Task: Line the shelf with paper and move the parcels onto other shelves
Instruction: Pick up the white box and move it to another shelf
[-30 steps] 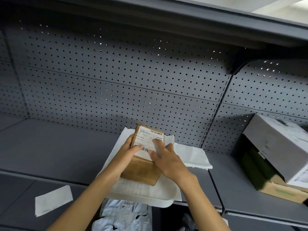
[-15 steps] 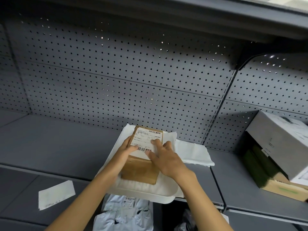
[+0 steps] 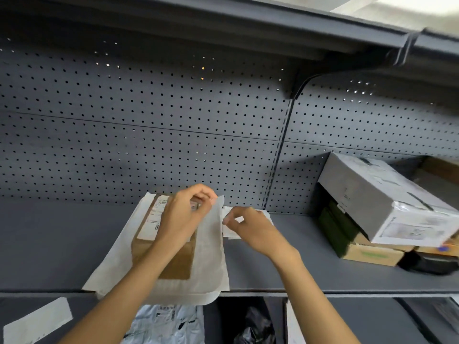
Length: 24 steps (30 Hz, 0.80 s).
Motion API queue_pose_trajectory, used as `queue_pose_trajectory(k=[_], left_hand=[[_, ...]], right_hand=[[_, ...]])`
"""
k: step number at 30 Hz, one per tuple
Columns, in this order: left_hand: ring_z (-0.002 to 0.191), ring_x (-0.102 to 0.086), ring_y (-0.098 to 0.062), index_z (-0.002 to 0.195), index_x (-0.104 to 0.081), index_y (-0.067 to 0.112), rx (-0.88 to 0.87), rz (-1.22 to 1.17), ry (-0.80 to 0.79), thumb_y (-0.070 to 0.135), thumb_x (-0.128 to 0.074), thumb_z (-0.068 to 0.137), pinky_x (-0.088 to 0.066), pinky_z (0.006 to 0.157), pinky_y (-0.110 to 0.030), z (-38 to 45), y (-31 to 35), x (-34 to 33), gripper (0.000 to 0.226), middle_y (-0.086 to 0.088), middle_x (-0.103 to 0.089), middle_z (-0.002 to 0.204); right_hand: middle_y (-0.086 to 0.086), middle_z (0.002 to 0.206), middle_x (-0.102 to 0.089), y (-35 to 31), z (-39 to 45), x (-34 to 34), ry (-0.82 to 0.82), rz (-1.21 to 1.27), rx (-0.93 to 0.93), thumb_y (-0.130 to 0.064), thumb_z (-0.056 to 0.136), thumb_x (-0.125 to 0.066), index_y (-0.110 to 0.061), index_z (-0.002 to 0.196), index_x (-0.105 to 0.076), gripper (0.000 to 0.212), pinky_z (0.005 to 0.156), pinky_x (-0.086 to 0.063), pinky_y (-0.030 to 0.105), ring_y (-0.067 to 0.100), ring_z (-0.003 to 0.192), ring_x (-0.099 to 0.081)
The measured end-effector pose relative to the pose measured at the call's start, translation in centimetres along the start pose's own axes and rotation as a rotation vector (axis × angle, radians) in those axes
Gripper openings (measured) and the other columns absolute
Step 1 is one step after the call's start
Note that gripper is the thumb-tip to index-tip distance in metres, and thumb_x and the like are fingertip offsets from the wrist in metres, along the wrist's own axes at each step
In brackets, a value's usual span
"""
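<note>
Parcel long axis front-to-back on paper, left hand pinching paper, right hand pinched

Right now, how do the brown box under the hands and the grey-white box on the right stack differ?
The brown box lies flat on the white paper; the grey-white box sits tilted atop a stack of other parcels. The brown box looks smaller and is bare cardboard; the grey-white box looks larger, with a pale covering. The left hand reaches over the brown box; nothing touches the grey-white one. Both carry labels and sit on the same shelf.
</note>
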<state>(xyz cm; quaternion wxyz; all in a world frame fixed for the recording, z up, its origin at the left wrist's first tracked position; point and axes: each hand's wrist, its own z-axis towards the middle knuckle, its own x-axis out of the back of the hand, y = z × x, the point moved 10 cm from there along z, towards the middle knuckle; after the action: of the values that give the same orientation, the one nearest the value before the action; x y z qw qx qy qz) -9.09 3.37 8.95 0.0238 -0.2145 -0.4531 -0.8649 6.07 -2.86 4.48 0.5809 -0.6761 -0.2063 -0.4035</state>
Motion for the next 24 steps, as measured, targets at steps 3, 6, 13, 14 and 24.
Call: queue_pose_trajectory(k=[3,6,13,14,24], left_hand=[[0.085,-0.067,-0.004,0.083,-0.072,0.028,-0.010,-0.036,-0.055,0.011,-0.070,0.090,-0.053,0.080,-0.027,0.8,1.8,-4.2,0.019,0.017,-0.073,0.084],[0.083,-0.066,-0.002,0.084,-0.071,0.029,-0.053,-0.058,-0.120,0.014,-0.070,0.090,-0.050,0.073,-0.018,1.1,4.2,-8.9,0.016,0.016,-0.073,0.082],[0.080,-0.063,0.001,0.085,-0.071,0.027,-0.080,-0.159,-0.234,0.010,-0.068,0.091,-0.050,0.075,-0.017,2.4,10.5,-20.1,0.018,0.016,-0.071,0.082],[0.081,-0.063,0.003,0.087,-0.072,0.026,-0.094,-0.173,-0.244,0.009,-0.067,0.092,-0.049,0.073,-0.013,2.5,11.7,-21.6,0.019,0.016,-0.071,0.083],[0.126,-0.038,0.018,0.137,-0.047,0.035,-0.145,-0.364,-0.266,0.036,-0.057,0.100,-0.032,0.107,-0.017,0.9,19.0,-34.7,0.038,0.015,-0.042,0.135]], right_hand=[[-0.004,0.068,-0.050,3.1,-1.5,5.2,0.191,-0.046,-0.015,-0.036,0.098,-0.047,-0.026,0.068,-0.059,0.034,0.054,-0.034,0.027,0.013,0.056,-0.040],[-0.003,0.063,-0.055,6.1,-3.1,10.5,0.361,-0.009,-0.006,-0.031,0.100,-0.044,-0.022,0.064,-0.050,0.037,0.053,-0.033,0.029,0.023,0.058,-0.047],[-0.006,0.065,-0.063,10.9,-7.4,22.0,0.622,0.026,0.148,-0.030,0.104,-0.043,-0.020,0.073,-0.055,0.035,0.067,-0.045,0.033,0.011,0.065,-0.057],[-0.012,0.062,-0.060,11.6,-7.8,23.4,0.641,0.039,0.176,-0.027,0.105,-0.043,-0.017,0.076,-0.057,0.033,0.062,-0.042,0.024,0.003,0.061,-0.054],[-0.002,0.097,-0.070,22.4,-13.5,35.8,0.931,0.146,0.270,-0.014,0.105,-0.040,-0.015,0.103,-0.062,0.023,0.084,-0.051,0.039,0.022,0.092,-0.065]])
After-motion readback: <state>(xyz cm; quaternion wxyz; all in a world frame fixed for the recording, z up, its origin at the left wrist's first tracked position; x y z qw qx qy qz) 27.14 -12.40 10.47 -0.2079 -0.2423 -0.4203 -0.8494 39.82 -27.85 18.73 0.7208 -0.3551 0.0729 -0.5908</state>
